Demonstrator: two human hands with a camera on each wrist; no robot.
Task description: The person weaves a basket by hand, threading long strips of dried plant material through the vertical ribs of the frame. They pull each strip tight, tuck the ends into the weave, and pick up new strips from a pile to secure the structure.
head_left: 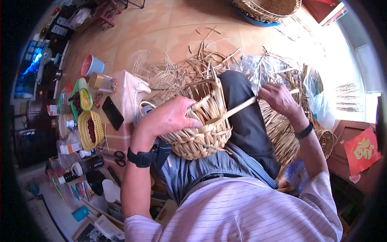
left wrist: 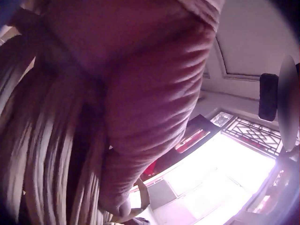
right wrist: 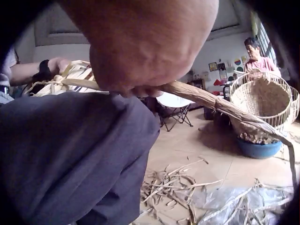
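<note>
A half-woven straw basket (head_left: 195,148) rests on the person's lap, pale braided stalks round its lower part and upright stalks above. The left hand (head_left: 163,117) holds its wall from the left, with the thumb across the near side. In the left wrist view that palm (left wrist: 150,93) lies against the basket's stalks (left wrist: 47,154); most fingers are hidden. A flat dried stalk (head_left: 238,107) runs taut from the basket's side to the right hand (head_left: 280,99), which grips it above the right knee. The stalk's free end (right wrist: 225,107) extends past that hand and bends down in the right wrist view.
Loose stalks (head_left: 278,131) lie heaped at the right, beside clear plastic (head_left: 322,109). Wire rings (head_left: 155,66) lie ahead. On the left table are a phone (head_left: 113,113), scissors (head_left: 119,158) and a yellow basket (head_left: 82,121). Another person (right wrist: 269,65) is behind a big basket (right wrist: 239,105).
</note>
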